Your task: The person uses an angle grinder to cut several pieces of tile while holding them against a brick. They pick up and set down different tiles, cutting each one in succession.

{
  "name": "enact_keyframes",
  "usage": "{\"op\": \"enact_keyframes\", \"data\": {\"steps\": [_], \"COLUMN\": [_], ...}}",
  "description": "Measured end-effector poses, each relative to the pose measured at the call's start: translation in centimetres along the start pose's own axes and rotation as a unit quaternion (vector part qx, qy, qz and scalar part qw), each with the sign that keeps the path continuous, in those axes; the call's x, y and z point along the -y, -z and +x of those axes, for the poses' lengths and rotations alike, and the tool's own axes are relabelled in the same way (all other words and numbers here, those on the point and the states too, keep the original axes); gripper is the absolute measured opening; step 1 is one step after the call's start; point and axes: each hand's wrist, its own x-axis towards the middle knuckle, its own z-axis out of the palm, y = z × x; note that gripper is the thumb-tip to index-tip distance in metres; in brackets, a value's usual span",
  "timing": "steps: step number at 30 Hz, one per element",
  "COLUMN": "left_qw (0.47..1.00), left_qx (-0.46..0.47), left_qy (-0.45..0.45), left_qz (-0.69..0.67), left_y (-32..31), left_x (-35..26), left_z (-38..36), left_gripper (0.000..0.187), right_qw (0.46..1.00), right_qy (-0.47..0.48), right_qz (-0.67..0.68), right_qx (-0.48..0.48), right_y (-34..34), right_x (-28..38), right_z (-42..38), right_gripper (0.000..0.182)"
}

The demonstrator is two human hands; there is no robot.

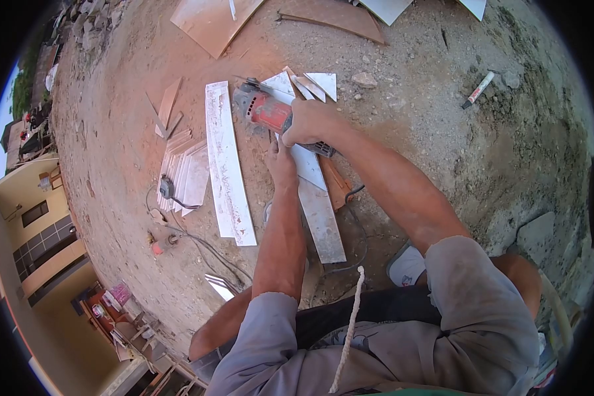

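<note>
My right hand [312, 122] is wrapped around the body of a red and grey angle grinder [269, 112], whose head and disc point to the upper left. Just below the tool, my left hand [282, 160] grips the left edge of a white tile piece [308, 165]; its fingertips are partly hidden by the grinder. Beneath that piece lies a greyer tile strip [323, 228], running toward my feet. Dust hangs around the grinder's head, and the disc's contact with the tile cannot be made out.
A long white tile strip [230, 165] lies to the left, beside stacked cut tiles [186, 168]. Triangular offcuts [321, 84] are beyond the grinder. A marker [478, 90] lies on the dirt at right. Cables [208, 245] run along the ground; a larger tile [211, 23] is at the top.
</note>
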Motion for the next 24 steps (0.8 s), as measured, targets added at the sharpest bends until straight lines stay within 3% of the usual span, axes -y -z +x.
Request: {"op": "enact_keyframes", "data": {"steps": [10, 15, 24], "left_qw": [0.999, 0.997, 0.997], "left_qx": [-0.027, 0.021, 0.017], "left_qy": [-0.012, 0.061, 0.074], "left_qz": [0.016, 0.045, 0.033], "left_y": [-0.4, 0.5, 0.2], "left_x": [-0.3, -0.4, -0.9], "left_z": [-0.1, 0.2, 0.0], "left_gripper": [0.038, 0.037, 0.037], "right_qw": [1.000, 1.000, 1.000], "right_qy": [-0.018, -0.003, -0.008], "right_qz": [-0.002, 0.001, -0.010], "right_qx": [-0.018, -0.011, -0.021], "right_y": [-0.5, -0.2, -0.6], "right_x": [-0.6, -1.1, -2.2], "right_z": [-0.6, -1.5, -2.3], "right_gripper": [0.073, 0.071, 0.072]}}
